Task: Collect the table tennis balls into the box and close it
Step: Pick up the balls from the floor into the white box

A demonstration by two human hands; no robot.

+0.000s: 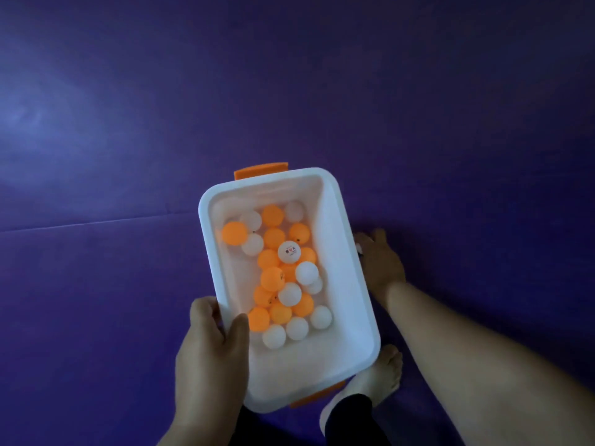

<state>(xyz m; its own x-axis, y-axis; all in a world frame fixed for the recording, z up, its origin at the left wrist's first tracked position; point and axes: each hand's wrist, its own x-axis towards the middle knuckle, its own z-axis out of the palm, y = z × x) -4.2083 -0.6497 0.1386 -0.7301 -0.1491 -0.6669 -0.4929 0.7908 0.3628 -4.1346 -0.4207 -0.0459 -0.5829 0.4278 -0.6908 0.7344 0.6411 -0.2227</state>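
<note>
Many orange and white balls point(273, 278) lie in the open white box point(341, 252). Left grip point(209, 346) clasps its near-left rim, thumb inside. Right grip point(381, 262) curls down at the purple floor point(128, 300) beside the box; we cannot tell its hold.

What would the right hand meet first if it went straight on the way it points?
The right hand points away beside the box. First comes a white bit at its fingertips, probably a ball; beyond, only mat. Depth is unclear.
</note>
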